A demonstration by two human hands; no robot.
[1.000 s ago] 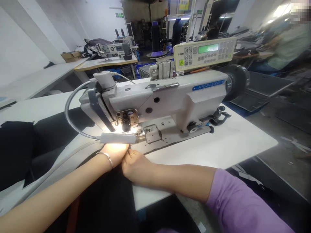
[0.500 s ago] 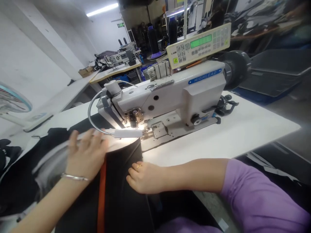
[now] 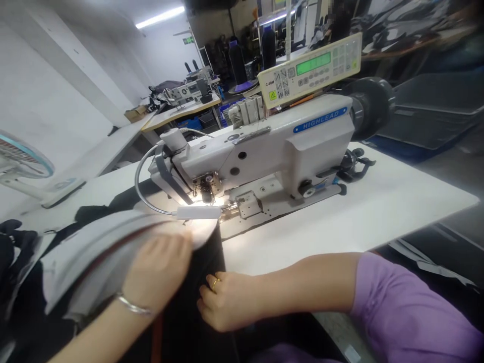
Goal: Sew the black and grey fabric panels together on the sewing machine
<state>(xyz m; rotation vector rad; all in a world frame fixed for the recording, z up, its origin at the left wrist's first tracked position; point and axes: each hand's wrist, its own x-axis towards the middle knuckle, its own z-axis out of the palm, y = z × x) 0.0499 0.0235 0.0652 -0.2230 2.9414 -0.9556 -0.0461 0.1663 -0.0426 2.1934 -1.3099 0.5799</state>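
A black fabric piece (image 3: pixel 185 317) with a pale backing (image 3: pixel 128 222) lies under the needle area of a white sewing machine (image 3: pixel 260 151). My left hand (image 3: pixel 161 272), blurred by movement, is on the pale layers left of the lit needle area; its finger grip is smeared. Near the table's front edge, the curled fingers of my right hand (image 3: pixel 229 300) pinch the black fabric's right side. An orange strip (image 3: pixel 157 338) runs down the fabric below my left wrist. A small white lamp (image 3: pixel 198 213) on a bent metal neck partly hides the sewing spot.
The white table (image 3: pixel 397 196) extends right of the machine. A control panel (image 3: pixel 310 70) is above the machine, with black thread cones (image 3: pixel 237 65) behind. A fan (image 3: pixel 24 156) stands at left, a grey crate (image 3: pixel 434 111) at right. Another sewing machine (image 3: pixel 185 93) sits farther back.
My left hand has moved right and toward me, and the pale layers now bulge up behind it, showing a dark reddish line. My right hand appears slightly lower, still at the black fabric.
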